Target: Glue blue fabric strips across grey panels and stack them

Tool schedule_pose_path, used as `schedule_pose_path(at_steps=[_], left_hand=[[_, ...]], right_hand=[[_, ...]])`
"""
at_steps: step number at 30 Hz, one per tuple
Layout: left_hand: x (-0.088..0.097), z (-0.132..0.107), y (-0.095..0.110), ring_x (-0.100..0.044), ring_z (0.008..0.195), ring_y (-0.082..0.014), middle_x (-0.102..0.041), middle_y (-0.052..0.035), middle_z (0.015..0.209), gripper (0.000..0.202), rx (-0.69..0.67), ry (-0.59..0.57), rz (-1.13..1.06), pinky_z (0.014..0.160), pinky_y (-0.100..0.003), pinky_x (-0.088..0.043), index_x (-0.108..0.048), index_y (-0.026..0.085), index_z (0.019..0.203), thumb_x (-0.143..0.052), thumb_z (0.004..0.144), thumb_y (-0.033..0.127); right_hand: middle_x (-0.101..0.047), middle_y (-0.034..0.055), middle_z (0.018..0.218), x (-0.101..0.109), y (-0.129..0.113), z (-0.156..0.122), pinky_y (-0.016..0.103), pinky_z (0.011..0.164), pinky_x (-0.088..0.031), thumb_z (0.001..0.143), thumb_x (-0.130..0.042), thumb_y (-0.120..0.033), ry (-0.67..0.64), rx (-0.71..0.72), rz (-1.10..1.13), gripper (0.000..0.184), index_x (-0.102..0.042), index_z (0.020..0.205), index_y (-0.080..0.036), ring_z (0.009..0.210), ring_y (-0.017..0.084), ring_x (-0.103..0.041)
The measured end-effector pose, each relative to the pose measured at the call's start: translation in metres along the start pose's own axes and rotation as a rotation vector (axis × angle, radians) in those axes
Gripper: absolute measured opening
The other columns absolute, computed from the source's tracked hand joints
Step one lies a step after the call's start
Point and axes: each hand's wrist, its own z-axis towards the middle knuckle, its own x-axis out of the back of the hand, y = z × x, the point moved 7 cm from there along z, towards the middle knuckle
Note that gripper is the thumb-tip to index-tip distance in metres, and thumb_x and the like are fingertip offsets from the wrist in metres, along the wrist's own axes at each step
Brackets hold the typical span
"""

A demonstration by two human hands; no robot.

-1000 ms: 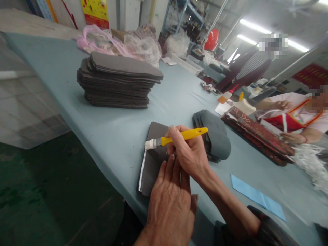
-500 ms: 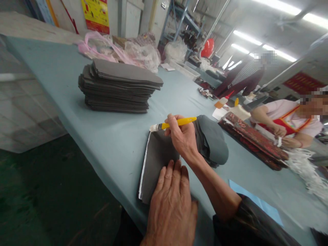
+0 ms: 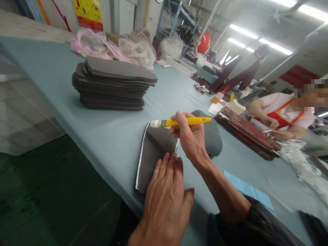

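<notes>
My left hand (image 3: 166, 191) lies flat on a dark grey sheet (image 3: 156, 147), its fingers stretched out and pressing the sheet against the table. White paste lines the sheet's left edge and part of its right edge. My right hand (image 3: 191, 135) grips a paintbrush (image 3: 197, 120) by its yellow handle. The brush's white-coated bristles point left, over the sheet's far left corner. Partly behind my right hand lies a pile of dark grey rounded pieces (image 3: 214, 138). Farther back on the left stands a thick stack of dark grey sheets (image 3: 115, 85).
Plastic bags (image 3: 138, 51) lie along the table's back. At the right, a person in a red apron (image 3: 279, 119) handles something white beside red patterned pieces (image 3: 248, 133). White cords (image 3: 297, 160), a blue sheet (image 3: 248, 189) and a glue bottle (image 3: 217, 97) are on the blue-green table (image 3: 110, 143).
My right hand and the paintbrush have shifted right relative to the sheet, and the brush lies more level. White paste now shows on the sheet's right edge. The whole view has moved slightly.
</notes>
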Motion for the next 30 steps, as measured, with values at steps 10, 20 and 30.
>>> schedule_pose_path(at_steps=[10,20,30], left_hand=[[0.056,-0.001,-0.066,-0.065,0.144,-0.0302,-0.067,-0.0110,0.156,0.066,0.104,-0.217,-0.201,0.123,-0.052,-0.055,-0.058,0.022,0.155,-0.048,0.108,0.067],[0.060,0.019,-0.083,-0.064,0.141,-0.0367,-0.068,-0.0154,0.152,0.078,-0.266,-0.589,0.026,0.122,-0.061,-0.050,-0.073,0.024,0.139,-0.047,0.099,0.085],[0.061,0.045,-0.079,-0.061,0.141,-0.0351,-0.068,-0.0139,0.147,0.085,-0.173,-0.728,0.004,0.127,-0.060,-0.043,-0.074,0.025,0.127,-0.059,0.084,0.096]], right_hand=[[-0.061,-0.0041,0.056,0.104,-0.065,-0.074,0.029,0.050,-0.045,0.091,-0.081,-0.066,0.183,0.038,-0.029,0.043,-0.072,0.079,-0.025,0.050,0.012,-0.053],[-0.060,-0.0015,0.052,0.174,-0.073,-0.157,0.031,0.049,-0.048,0.091,-0.079,-0.069,0.233,-0.129,-0.224,0.044,-0.074,0.075,-0.028,0.049,0.016,-0.058],[-0.062,0.0023,0.048,0.208,-0.077,-0.196,0.030,0.044,-0.047,0.083,-0.083,-0.077,0.272,-0.148,-0.227,0.050,-0.077,0.068,-0.030,0.046,0.016,-0.058]])
